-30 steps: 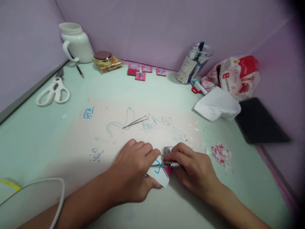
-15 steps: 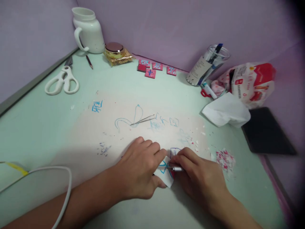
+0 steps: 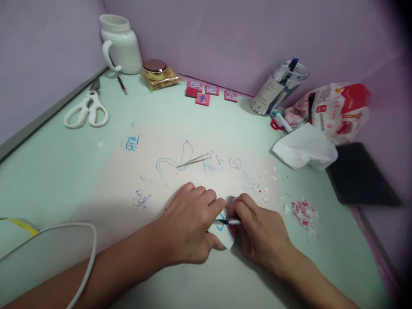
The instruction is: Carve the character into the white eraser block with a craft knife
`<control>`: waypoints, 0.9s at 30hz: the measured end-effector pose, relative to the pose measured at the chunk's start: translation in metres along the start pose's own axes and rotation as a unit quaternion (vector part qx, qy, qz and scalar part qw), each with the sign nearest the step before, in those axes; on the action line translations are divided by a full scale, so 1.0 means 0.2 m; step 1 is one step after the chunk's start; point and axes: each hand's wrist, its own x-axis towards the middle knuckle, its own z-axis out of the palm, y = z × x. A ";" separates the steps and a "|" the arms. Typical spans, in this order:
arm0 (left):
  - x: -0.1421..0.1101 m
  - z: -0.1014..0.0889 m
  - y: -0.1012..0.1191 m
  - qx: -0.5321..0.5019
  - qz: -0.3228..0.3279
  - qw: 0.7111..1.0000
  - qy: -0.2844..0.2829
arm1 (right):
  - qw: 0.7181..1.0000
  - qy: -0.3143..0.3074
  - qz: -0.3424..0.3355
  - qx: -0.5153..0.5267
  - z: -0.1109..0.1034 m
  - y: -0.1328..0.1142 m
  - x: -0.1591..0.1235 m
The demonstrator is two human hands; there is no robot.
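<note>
My left hand [image 3: 193, 225] presses down on a small white piece with blue marker lines [image 3: 227, 241], its fingers curled over the upper left and its thumb at the lower edge. A red surface [image 3: 232, 230] shows along the right side of this piece. My right hand [image 3: 262, 234] pinches a silver craft knife [image 3: 234, 221], whose dark, narrow tip lies across the blue lines and points left. Beyond my hands, tweezers [image 3: 193, 160] rest on the paper sheet [image 3: 116, 171], among blue drawings and characters.
White scissors [image 3: 86, 109], a pencil [image 3: 122, 85] and a white jug [image 3: 122, 47] stand or lie at the back left. Carved red tiles [image 3: 202, 99] lie at the back. A jar of pens [image 3: 273, 90], a tissue [image 3: 304, 146], a black tablet-like slab [image 3: 362, 174] and shavings [image 3: 304, 213] are rightward.
The craft knife has shifted slightly left and up over the white piece, with its tip now further across the blue lines. My left hand keeps its hold; the view has moved a little.
</note>
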 end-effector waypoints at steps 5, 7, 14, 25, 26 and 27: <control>0.01 -0.01 0.00 0.000 -0.002 1.000 -0.014 | 0.997 0.013 -0.005 0.078 0.01 0.01 -0.02; 0.01 -0.01 -0.01 0.003 0.004 1.000 -0.015 | 0.994 0.033 0.005 0.101 0.00 0.03 -0.03; -0.01 0.00 -0.03 -0.006 0.035 0.999 0.002 | 0.970 0.137 0.176 0.102 0.00 0.16 -0.07; 0.00 0.01 -0.03 0.033 0.090 0.992 0.083 | 0.923 0.158 0.235 0.261 -0.04 0.10 -0.10; 0.00 0.01 -0.03 0.042 0.095 0.991 0.084 | 0.919 0.152 0.241 0.271 -0.05 0.10 -0.10; 0.00 0.01 -0.03 0.050 0.103 0.990 0.088 | 0.916 0.145 0.246 0.282 -0.05 0.10 -0.10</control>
